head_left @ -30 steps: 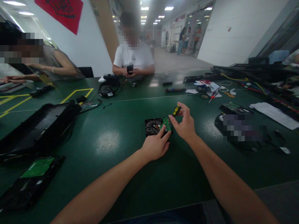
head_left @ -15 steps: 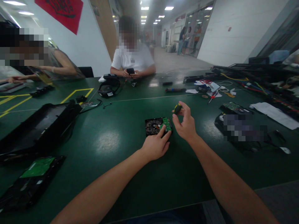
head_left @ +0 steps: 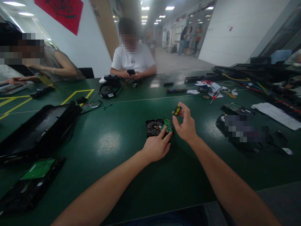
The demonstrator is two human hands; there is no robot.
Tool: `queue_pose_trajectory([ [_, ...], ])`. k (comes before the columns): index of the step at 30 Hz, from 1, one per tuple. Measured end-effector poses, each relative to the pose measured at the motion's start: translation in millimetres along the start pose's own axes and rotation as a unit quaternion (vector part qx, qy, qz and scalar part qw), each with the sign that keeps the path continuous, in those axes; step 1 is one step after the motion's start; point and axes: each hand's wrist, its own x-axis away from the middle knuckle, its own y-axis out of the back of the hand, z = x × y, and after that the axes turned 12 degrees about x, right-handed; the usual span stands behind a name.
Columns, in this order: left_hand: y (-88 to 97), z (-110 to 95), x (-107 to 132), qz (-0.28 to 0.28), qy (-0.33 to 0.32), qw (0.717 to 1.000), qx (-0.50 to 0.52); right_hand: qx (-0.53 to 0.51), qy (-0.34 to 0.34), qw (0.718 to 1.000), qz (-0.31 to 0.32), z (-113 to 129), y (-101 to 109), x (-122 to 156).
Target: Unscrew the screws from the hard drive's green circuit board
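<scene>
A hard drive (head_left: 154, 127) with a dark metal body and a green circuit board lies on the green table in front of me. My left hand (head_left: 157, 147) rests over its near right part, fingers spread and fingertips on the board; the thumb is hidden. Just right of the drive, my right hand (head_left: 186, 125) is raised, thumb and fingers closed around a short black-and-yellow screwdriver handle (head_left: 177, 110). It leans, and I cannot make out its shaft.
At left are a long black casing (head_left: 39, 125) and a larger dark unit with a green board (head_left: 39, 169). A black head-strap device (head_left: 109, 86) sits farther back. Cables and parts (head_left: 265, 84) crowd the right. A person (head_left: 134, 59) across the table holds a phone.
The screwdriver handle has turned in my right fingers, showing more yellow. That hand has shifted very slightly left. My left hand and the hard drive stay in place.
</scene>
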Motion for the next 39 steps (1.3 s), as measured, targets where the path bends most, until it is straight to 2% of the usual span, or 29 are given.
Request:
queue_pose_trajectory([
  [6,1.4,-0.7,-0.1,0.001,0.0,1.0,0.001,0.016,0.009,1.0,-0.015,0.2,0.3,-1.0],
  [12,1.6,0.0,-0.3,0.002,-0.003,1.0,-0.001,-0.009,-0.003,1.0,0.001,-0.3,-0.5,0.1],
  [18,1.8,-0.7,-0.4,0.005,0.003,1.0,-0.001,0.018,-0.002,0.999,-0.027,0.7,-2.0,0.5],
  [24,1.7,-0.6,0.1,0.007,0.006,1.0,-0.001,-0.002,-0.005,1.0,-0.006,-0.6,-2.1,0.5],
  [29,1.2,-0.3,0.4,-0.001,0.0,1.0,-0.001,0.005,-0.008,1.0,-0.026,-1.1,-3.5,1.8],
  [35,1.0,0.2,0.6,-0.004,-0.006,1.0,-0.002,-0.01,0.0,1.0,-0.009,0.1,-3.0,1.6],
  [39,1.1,0.4,-0.1,-0.004,-0.003,1.0,-0.003,0.003,0.0,1.0,-0.024,0.1,-3.5,1.1],
])
